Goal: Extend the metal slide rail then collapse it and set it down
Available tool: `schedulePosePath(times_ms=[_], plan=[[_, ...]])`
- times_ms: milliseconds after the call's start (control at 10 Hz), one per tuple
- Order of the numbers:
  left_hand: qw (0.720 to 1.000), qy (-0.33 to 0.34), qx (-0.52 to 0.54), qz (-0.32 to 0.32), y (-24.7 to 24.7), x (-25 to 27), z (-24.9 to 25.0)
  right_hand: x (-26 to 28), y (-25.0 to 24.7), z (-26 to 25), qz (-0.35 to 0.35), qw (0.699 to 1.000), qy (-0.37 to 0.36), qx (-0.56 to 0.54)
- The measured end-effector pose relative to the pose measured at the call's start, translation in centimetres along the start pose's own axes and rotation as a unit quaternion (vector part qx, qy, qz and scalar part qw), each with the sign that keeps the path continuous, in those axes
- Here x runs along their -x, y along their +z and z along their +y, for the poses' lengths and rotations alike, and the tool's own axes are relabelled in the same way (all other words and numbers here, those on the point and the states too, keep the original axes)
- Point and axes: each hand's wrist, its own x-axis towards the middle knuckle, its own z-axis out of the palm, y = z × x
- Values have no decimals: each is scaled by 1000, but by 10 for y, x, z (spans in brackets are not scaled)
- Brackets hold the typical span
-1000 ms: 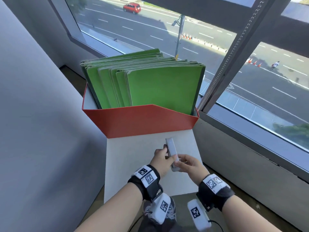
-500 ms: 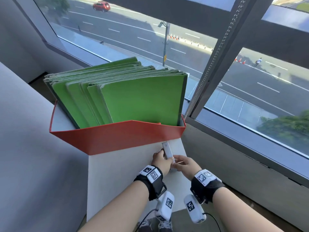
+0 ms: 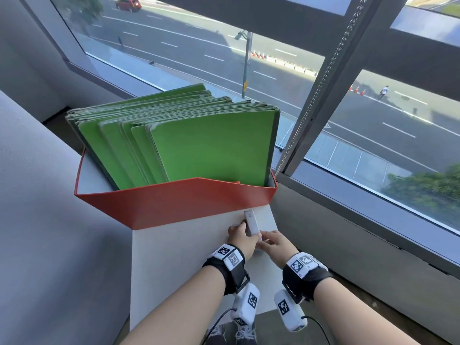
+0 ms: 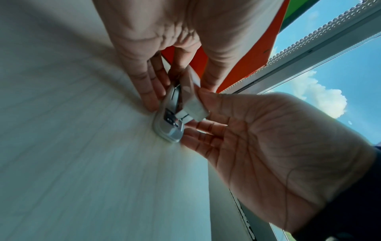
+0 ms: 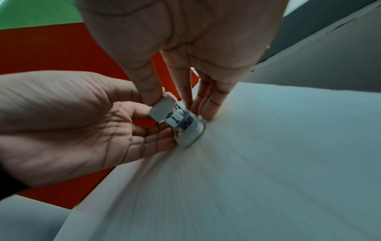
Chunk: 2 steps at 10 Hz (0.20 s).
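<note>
The short silver metal slide rail (image 3: 251,223) lies collapsed on the white tabletop (image 3: 174,270), its far end pointing at the red box. My left hand (image 3: 241,234) pinches its left side: the fingers (image 4: 149,96) lie along one edge with the thumb on the other. From the right, my right hand (image 3: 270,241) pinches the near end, thumb (image 4: 204,99) on top and fingers (image 5: 206,106) down by the table. In both wrist views the rail's near end (image 4: 170,130) (image 5: 188,130) touches the tabletop.
A red open box (image 3: 174,202) full of green folders (image 3: 211,145) stands at the back of the table, just beyond the rail. A grey wall (image 3: 37,220) is on the left. The window sill (image 3: 361,207) and a bead chain (image 3: 321,78) are on the right.
Both hands have carried the rail forward and down onto the tabletop, closer to the red box. Its length looks the same. The head view has tilted upward.
</note>
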Motion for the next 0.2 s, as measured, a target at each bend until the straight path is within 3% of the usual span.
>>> schedulePosePath(times_ms=[200], plan=[[999,8,-33,5,-16,15,-16,11,-7,-10,40,999,-7,2]])
